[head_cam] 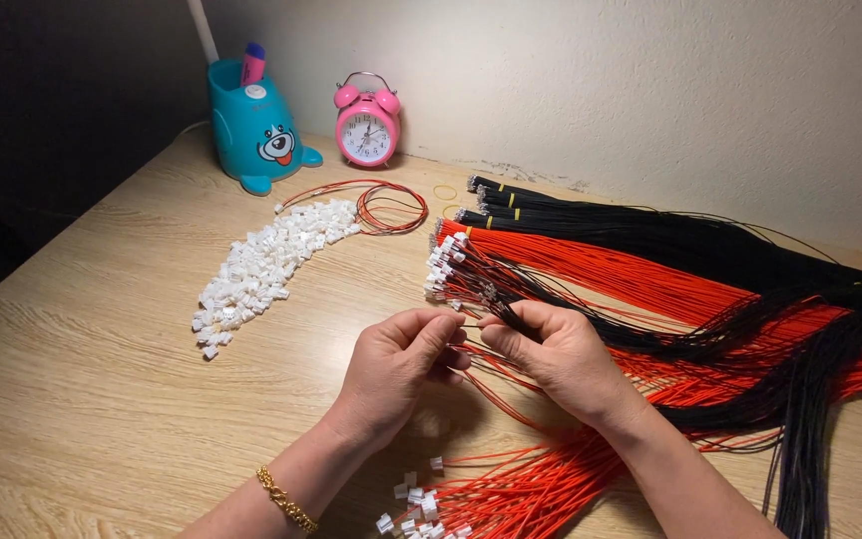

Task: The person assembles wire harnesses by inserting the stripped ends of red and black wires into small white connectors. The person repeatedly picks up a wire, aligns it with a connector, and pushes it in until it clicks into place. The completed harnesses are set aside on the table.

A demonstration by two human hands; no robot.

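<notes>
Nearest the counter's front edge lies a fan of red wires (511, 489) tipped with small white connectors. Above it the left hand (398, 364) reaches in, wrist wearing a gold bracelet (286, 501), fingers curled and pinched at the tips — what they pinch is too small to tell. Tip to tip with it, the right hand (556, 354) pinches thin black wires (511, 317) — these run back into the black bundle (710, 250) toward the counter's right edge.
</notes>
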